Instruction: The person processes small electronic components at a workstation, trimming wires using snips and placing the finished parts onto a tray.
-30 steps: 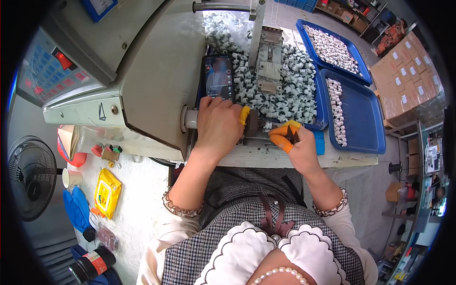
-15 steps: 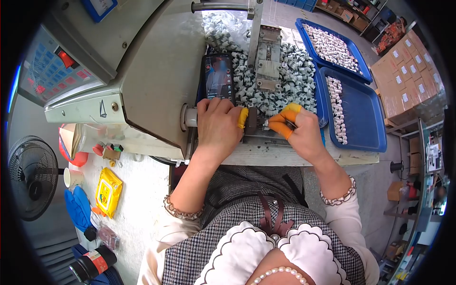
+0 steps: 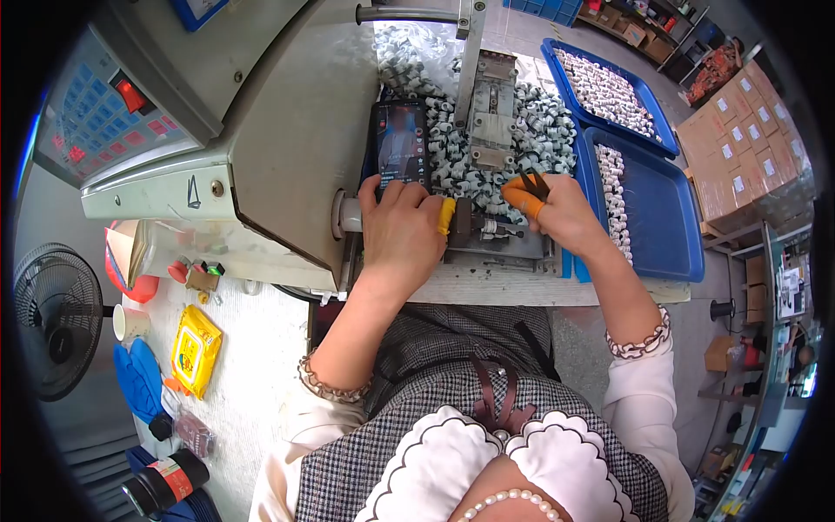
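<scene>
My left hand (image 3: 403, 228) rests over the machine's spindle (image 3: 350, 215), its fingers curled and a yellow cover on one fingertip by the dark block (image 3: 464, 216). Right of the block, a small part (image 3: 494, 228) sits on the spindle's end. My right hand (image 3: 557, 213), with orange finger covers, is closed around dark-tipped tweezers (image 3: 535, 184), just right of that part and at the front of the pile of white and black parts (image 3: 548, 130). What my left fingers hold underneath is hidden.
A phone (image 3: 401, 148) lies behind my left hand. The metal fixture (image 3: 492, 113) stands over the pile. On the right are two blue trays (image 3: 661, 213) with rows of parts. A yellow wipes pack (image 3: 197, 351), a cup and a black bottle are at left; a person is far right.
My right hand has moved back and right, off the spindle end, and the tweezers now show in it. The small part there is uncovered. My left hand has hardly moved.
</scene>
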A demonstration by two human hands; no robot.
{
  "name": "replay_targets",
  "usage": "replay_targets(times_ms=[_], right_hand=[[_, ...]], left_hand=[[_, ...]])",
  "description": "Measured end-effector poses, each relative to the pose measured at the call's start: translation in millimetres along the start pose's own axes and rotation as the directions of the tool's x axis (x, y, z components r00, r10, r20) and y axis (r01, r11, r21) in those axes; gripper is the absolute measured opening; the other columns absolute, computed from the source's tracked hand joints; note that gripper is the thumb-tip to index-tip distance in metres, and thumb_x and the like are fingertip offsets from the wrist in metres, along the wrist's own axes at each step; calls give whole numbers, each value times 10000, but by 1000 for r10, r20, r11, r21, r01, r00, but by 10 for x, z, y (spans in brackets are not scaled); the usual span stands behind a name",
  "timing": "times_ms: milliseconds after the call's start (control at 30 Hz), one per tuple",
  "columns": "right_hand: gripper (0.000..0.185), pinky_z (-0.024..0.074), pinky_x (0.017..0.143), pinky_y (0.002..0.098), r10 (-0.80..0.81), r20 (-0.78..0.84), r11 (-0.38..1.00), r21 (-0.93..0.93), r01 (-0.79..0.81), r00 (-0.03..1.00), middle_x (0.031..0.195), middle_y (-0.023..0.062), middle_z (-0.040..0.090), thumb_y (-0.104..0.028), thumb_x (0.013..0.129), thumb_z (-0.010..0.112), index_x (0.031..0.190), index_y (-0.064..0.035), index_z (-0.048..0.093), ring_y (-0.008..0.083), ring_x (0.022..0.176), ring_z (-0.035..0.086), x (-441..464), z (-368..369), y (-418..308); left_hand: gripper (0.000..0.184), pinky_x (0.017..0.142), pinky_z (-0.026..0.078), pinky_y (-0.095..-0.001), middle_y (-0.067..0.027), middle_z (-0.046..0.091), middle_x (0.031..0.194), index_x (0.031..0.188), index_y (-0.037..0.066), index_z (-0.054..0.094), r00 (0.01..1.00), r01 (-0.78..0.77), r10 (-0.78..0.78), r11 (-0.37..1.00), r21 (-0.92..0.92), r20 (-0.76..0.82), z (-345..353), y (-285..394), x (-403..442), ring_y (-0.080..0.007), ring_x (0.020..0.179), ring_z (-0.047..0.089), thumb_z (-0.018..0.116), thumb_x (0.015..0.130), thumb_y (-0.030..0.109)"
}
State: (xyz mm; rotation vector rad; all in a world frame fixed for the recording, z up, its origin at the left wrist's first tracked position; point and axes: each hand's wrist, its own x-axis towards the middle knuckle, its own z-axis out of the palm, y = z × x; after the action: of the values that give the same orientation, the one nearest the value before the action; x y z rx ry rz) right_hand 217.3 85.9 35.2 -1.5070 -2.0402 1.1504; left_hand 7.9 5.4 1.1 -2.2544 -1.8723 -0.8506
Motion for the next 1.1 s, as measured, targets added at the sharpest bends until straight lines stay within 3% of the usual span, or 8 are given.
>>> replay_targets(times_ms=[300,500,633,700,867,967,1000,1100], right_hand=[[235,349,419,221,196,246,959,155,-238,949,561,0,543,-223,874,652,968,-11,688,59,462,479,253,10,10],[166,309,408,187,26,373,892,411,-191,927,596,-4,549,-105,817,697,926,18,678,50,455,449,308,106,47],[155,294,407,206,78,313,875,434,-215,947,572,-18,492,-89,817,704,901,34,660,54,448,402,362,256,44],[135,284,412,207,140,324,844,455,-284,936,576,-19,489,-52,804,706,894,37,656,56,455,408,443,256,97],[491,286,424,233,117,341,888,385,-252,933,568,-11,490,-479,909,531,1000,-17,670,75,453,400,336,91,99],[468,294,443,225,118,288,868,434,-240,950,574,-11,499,-452,928,506,1075,-33,653,65,484,428,116,-66,60],[523,358,525,219,117,278,951,246,-188,953,618,-15,502,-457,964,413,1190,-35,624,76,552,450,23,-126,21],[375,454,634,272,-232,164,970,-33,241,959,787,56,627,-276,914,554,1223,-70,611,160,685,572,-201,-83,150]], left_hand=[[232,1020,281,-482,-54,612,865,904,70,679,999,10,-12,999,42,33,-14,7,21,-232,920,561,603,685,51],[184,980,319,-453,-60,614,773,852,64,683,990,51,-57,998,47,132,16,-17,67,-238,863,580,595,690,60],[196,963,330,-436,-51,633,808,854,65,686,983,63,-75,995,73,169,-8,-12,53,-233,884,582,586,689,29],[219,981,317,-449,-51,652,866,872,71,690,999,6,-15,981,-196,-44,-64,-45,-12,-227,916,585,586,690,6],[242,1026,263,-491,-51,655,932,911,77,689,1000,9,-11,987,-158,-7,-175,5,-21,-214,961,576,603,695,11],[248,1041,241,-507,-47,652,939,929,79,687,1000,12,-10,995,-98,16,-94,11,-8,-211,973,571,612,698,27],[254,1044,236,-507,-44,651,938,937,79,686,999,21,-19,997,-69,33,-70,17,-7,-210,979,569,614,699,31],[233,1039,246,-505,-42,644,908,920,76,686,999,26,-26,999,-24,28,-30,22,2,-212,958,573,620,699,43]])
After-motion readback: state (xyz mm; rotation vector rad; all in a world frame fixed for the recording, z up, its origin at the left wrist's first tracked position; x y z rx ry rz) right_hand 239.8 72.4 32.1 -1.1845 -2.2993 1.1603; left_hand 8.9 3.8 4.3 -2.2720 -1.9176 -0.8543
